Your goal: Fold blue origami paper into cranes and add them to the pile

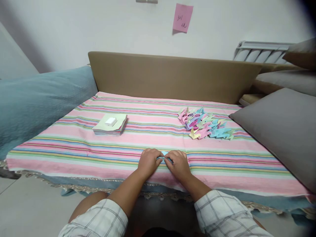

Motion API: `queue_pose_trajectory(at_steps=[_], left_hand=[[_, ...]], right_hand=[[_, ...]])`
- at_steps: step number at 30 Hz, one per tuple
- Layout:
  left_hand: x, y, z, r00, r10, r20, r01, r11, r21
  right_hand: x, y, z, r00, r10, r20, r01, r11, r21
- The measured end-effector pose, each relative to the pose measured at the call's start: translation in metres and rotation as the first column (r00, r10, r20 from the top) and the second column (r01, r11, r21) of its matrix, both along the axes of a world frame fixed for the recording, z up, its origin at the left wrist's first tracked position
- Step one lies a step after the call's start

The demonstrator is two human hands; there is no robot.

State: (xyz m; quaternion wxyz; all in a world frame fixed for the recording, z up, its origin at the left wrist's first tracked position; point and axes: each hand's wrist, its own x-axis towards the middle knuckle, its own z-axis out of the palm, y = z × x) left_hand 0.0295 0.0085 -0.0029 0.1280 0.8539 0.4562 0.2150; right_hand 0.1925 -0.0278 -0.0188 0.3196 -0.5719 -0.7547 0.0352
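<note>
A small piece of light blue folded paper [165, 153] lies between my hands on the striped cloth. My left hand [148, 161] pinches its left side between thumb and fingers. From the right, my right hand [178, 163] pinches the other side, the two thumbs almost meeting. Most of the paper is covered by my fingers, so its folded shape cannot be made out. Beyond my right hand sits a heap of folded paper cranes [204, 123] in pink, blue, yellow, green and purple. A stack of coloured paper sheets [110, 131] stands farther to the left.
On the stack rests a small white box-like object [111, 121]. The pink striped cloth [153, 115] covers the sofa seat, with a brown backrest [168, 77] behind. Grey cushions [278, 128] border the right side, a blue-covered armrest [49, 102] the left. A pink note [183, 18] hangs on the wall.
</note>
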Motion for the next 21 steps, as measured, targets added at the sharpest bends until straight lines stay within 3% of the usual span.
queue_pose_trajectory(at_steps=[6, 13, 21], left_hand=[[-0.003, 0.002, 0.001, 0.998, -0.041, 0.039, 0.043, 0.999, -0.034], [-0.008, 0.006, 0.004, 0.988, -0.157, -0.007, 0.157, 0.988, 0.007], [-0.012, 0.005, 0.004, 0.969, -0.237, -0.070, 0.242, 0.968, 0.072]], right_hand=[[0.001, 0.000, 0.002, 0.999, -0.005, 0.031, 0.005, 1.000, -0.008], [0.011, 0.002, 0.004, 0.978, 0.128, 0.164, -0.133, 0.991, 0.020], [0.016, -0.001, 0.006, 0.960, 0.180, 0.213, -0.190, 0.982, 0.025]])
